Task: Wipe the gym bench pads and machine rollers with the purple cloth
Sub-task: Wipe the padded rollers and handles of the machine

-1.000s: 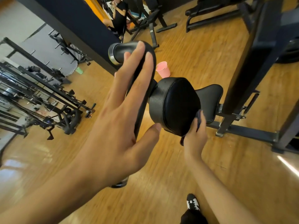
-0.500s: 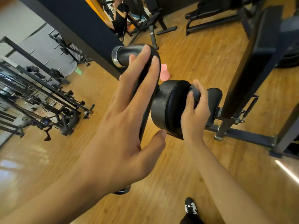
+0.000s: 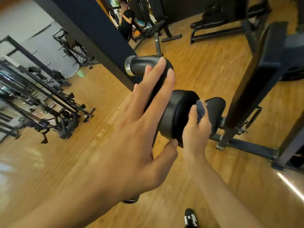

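Right now the left grip [image 3: 131,137] is lying flat, fingers straight and holding nothing, against the machine arm [image 3: 143,65], likely steadying it, while the right grip [image 3: 195,129] is curling round the purple cloth [image 3: 199,108] and pressing it on the roller pad [image 3: 174,116] to wipe.

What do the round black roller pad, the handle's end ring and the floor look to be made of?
Roller pad: probably padded vinyl or faux leather. It is matte black with a fine pebbled grain and a seam round the edge.
End ring: likely polished metal, as it is silvery and shiny.
Floor: wood or wood-look planks, glossy, with grain lines and glare streaks.
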`<state>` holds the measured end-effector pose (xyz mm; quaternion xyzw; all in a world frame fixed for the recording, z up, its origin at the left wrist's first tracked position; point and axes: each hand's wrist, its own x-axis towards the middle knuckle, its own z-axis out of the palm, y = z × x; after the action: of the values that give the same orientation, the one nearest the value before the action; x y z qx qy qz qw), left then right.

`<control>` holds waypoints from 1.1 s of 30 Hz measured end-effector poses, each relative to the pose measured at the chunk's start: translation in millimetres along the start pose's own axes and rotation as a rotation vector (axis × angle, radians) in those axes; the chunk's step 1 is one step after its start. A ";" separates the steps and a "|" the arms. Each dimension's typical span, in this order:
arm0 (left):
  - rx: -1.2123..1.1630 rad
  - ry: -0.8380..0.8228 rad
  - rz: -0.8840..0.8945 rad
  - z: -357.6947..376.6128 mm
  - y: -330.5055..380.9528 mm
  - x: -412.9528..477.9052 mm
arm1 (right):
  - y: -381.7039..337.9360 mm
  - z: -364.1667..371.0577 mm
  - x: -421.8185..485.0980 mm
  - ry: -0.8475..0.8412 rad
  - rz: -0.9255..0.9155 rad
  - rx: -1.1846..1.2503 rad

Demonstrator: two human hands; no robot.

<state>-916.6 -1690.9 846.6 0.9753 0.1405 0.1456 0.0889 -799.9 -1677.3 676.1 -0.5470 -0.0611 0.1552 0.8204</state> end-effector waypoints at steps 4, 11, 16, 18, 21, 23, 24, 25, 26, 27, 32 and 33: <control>0.023 0.024 0.026 0.0 1.1 6.1 | -28.8 13.0 -3.9 -0.136 -0.281 -0.110; 0.032 0.011 0.026 4.3 1.2 7.3 | -23.2 23.2 19.6 -0.046 -0.475 -0.313; 0.091 0.026 0.032 2.3 -1.8 1.5 | 13.9 9.6 -23.7 -0.066 -0.601 -0.293; 0.107 0.029 0.030 1.9 -3.6 1.1 | -12.3 17.8 10.1 0.010 -0.387 -0.160; 0.105 0.023 0.030 4.5 -2.2 3.5 | -32.4 27.6 34.1 0.099 -0.248 -0.086; 0.110 0.028 0.034 4.2 -1.7 4.8 | -17.8 24.5 14.9 0.112 -0.335 -0.129; 0.103 0.024 0.032 3.9 -1.5 4.9 | -3.9 17.6 6.3 0.116 -0.350 -0.141; 0.098 0.022 0.033 2.8 -1.7 4.4 | 10.3 8.4 6.3 0.135 -0.307 -0.149; 0.099 0.024 0.037 1.4 -2.4 3.8 | 24.3 0.0 13.8 0.162 -0.186 -0.141; 0.108 0.027 0.042 0.4 -3.7 3.1 | 36.3 -8.6 25.2 0.186 -0.026 -0.116; 0.104 0.002 0.042 -0.7 -3.5 -3.7 | 33.1 -17.1 30.4 0.186 0.137 -0.054; 0.105 0.012 0.050 -0.8 -2.4 -2.7 | 18.9 -7.7 23.4 0.159 0.002 -0.050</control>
<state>-919.9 -1689.3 846.2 0.9809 0.1242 0.1458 0.0332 -779.3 -1669.9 654.1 -0.5779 0.0013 0.1105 0.8086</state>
